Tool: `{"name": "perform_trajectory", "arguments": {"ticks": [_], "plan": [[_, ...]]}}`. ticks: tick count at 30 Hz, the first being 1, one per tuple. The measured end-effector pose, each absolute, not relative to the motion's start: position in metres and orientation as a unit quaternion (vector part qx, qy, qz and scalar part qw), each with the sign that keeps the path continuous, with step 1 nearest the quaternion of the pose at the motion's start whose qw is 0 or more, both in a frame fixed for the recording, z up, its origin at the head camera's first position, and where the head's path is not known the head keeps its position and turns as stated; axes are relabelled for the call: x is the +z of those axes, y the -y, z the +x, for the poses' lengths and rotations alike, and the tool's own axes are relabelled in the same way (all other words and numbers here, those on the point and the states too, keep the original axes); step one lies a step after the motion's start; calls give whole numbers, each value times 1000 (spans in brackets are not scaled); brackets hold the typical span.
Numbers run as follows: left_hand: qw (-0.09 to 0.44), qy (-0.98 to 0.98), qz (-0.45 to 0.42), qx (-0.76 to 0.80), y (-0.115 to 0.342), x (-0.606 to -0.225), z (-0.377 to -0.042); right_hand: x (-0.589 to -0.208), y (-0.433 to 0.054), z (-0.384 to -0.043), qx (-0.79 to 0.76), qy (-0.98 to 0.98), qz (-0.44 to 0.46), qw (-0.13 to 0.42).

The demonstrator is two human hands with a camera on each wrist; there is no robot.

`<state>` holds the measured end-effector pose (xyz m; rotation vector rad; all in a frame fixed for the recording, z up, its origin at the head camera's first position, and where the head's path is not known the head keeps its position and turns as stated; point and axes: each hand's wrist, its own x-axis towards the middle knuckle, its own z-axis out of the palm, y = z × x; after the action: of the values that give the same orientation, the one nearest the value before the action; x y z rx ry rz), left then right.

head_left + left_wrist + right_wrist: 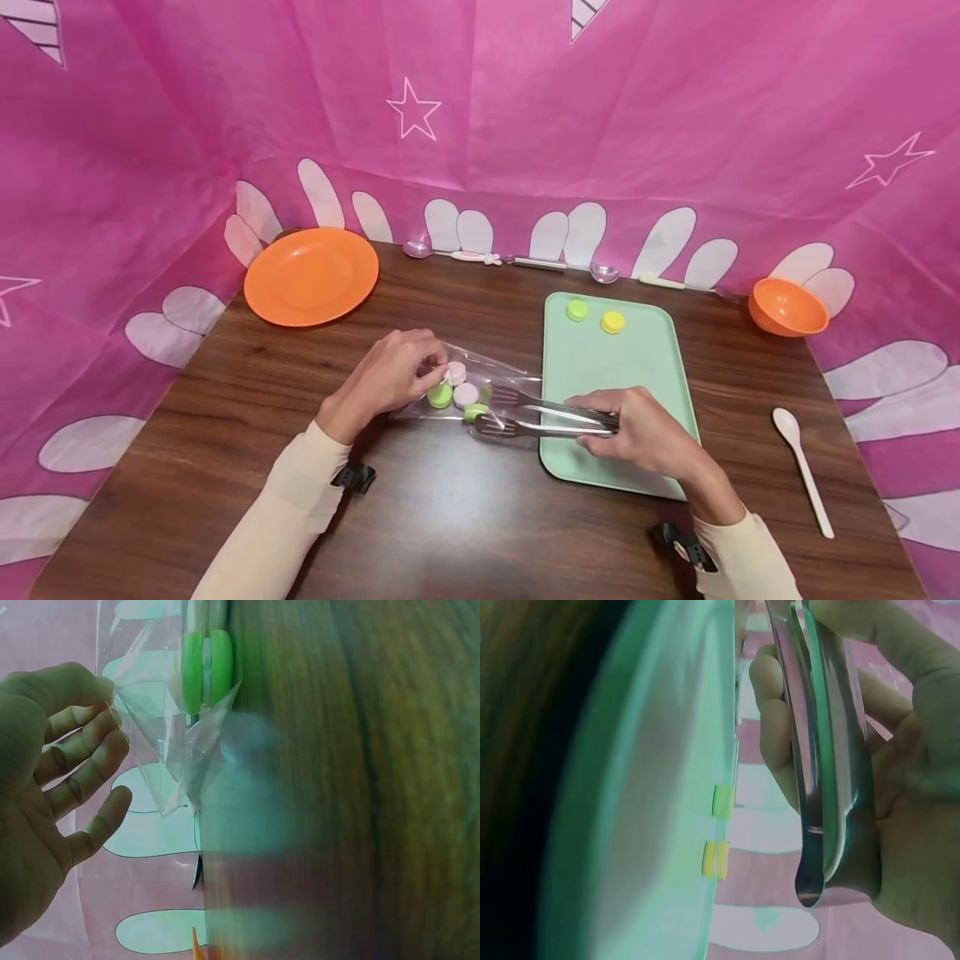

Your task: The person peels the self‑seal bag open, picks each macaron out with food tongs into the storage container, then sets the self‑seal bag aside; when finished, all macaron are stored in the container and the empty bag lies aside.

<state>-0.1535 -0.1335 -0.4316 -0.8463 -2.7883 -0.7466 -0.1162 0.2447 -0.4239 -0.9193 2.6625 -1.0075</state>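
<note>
Head view: a dark wood counter (450, 525) fills the lower frame, with a pale green tray (600, 358) right of centre. The two hands are apart: the left hand (397, 371), left of centre, pinches a clear bag (491, 369), while the right hand (641, 429), lower right of centre, grips metal tongs (540, 431). The bag lies between them, its long axis running roughly left to right, nearer the left; from the right hand it lies leftward, and the tongs point that way, their tips at its right end beside a green macaron (474, 412). Whether they clasp it I cannot tell. Farther left in the bag are two pale pink macarons (466, 394) and a second green macaron (439, 395). No brand, label or writing is readable.
</note>
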Motion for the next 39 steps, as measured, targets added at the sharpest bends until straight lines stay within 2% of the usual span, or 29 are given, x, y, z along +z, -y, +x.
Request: {"name": "perform_trajectory", "arguments": {"ticks": [10, 22, 28, 34, 39], "plan": [[65, 925, -275, -255, 134, -431, -153, -431, -234, -108, -321, -901, -289, 32], [78, 922, -284, -251, 134, -431, -153, -424, -266, -94, -349, -909, -228, -6], [76, 923, -284, -248, 134, -430, -153, -425, -298, -92, -349, -925, -148, -22], [74, 924, -284, -246, 134, -430, -154, -425, -336, -102, -337, -941, -24, -29], [73, 923, -285, -248, 134, -431, -153, -426, -367, -113, -364, -925, 103, 35]]}}
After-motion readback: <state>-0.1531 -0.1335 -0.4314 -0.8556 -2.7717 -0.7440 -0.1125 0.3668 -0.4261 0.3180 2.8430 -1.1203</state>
